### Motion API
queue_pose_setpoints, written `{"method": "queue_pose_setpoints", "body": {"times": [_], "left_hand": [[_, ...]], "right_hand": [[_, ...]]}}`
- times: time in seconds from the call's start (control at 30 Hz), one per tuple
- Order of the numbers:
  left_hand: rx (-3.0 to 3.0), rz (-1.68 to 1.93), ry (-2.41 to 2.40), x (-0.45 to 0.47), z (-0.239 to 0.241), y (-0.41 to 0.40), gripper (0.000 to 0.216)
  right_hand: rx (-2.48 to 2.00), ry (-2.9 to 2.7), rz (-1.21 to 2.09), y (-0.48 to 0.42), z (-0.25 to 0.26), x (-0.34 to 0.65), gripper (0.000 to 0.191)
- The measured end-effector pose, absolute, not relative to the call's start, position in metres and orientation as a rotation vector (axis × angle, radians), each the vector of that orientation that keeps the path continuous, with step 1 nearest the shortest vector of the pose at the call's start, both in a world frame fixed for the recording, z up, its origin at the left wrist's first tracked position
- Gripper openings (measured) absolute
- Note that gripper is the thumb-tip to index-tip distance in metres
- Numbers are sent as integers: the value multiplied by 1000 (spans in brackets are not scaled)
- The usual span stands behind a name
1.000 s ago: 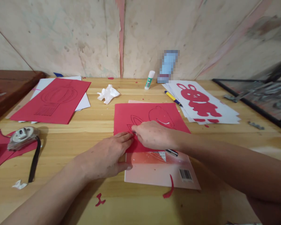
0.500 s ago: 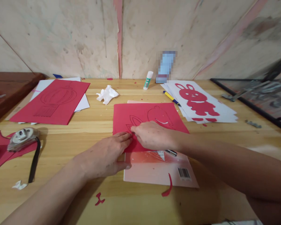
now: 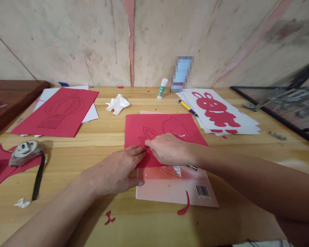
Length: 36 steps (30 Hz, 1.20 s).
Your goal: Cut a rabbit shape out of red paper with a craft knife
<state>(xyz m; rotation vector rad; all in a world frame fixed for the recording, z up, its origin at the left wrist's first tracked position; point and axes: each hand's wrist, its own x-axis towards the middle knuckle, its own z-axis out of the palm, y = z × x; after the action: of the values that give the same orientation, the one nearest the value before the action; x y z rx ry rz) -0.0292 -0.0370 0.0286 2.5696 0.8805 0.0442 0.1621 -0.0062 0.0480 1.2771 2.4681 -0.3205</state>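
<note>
- I've the red sheet [image 3: 134, 128] mid bench [image 3: 149, 223], atop the booklet [image 3: 167, 188].
- Left hand [image 3: 118, 168]: fingers released, pressed on its near left.
- Right hand [image 3: 170, 149]: fingers clenched; grasping what, I can't tell.
- One pale slit [image 3: 179, 134] open; other outlines [image 3: 149, 130] look uncut.

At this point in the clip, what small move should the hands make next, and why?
Probably a short stroke of the right hand along the pointed outline, with the left hand pressing the red sheet flat. The right hand sits at that outline, whose visible part shows no open gap, unlike the curved slit nearby. The slim tool's tip is hidden, so the stroke's direction is a guess.
</note>
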Motion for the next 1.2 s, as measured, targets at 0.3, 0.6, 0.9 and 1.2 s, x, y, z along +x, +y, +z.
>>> {"method": "queue_pose_setpoints", "body": {"times": [0.3, 0.6, 0.9, 1.2], "left_hand": [[2616, 59, 874, -29, 26, -38, 67], [2620, 93, 838, -32, 24, -34, 63], [2660, 149, 788, -31, 28, -37, 40], [2856, 32, 932, -37, 28, -45, 62]], "right_hand": [[1269, 2476, -276, -16, 51, 166, 31], [1341, 2478, -306, -18, 51, 175, 23], [1863, 2620, -583, -21, 43, 230, 18], [1968, 2580, -675, -21, 34, 255, 19]]}}
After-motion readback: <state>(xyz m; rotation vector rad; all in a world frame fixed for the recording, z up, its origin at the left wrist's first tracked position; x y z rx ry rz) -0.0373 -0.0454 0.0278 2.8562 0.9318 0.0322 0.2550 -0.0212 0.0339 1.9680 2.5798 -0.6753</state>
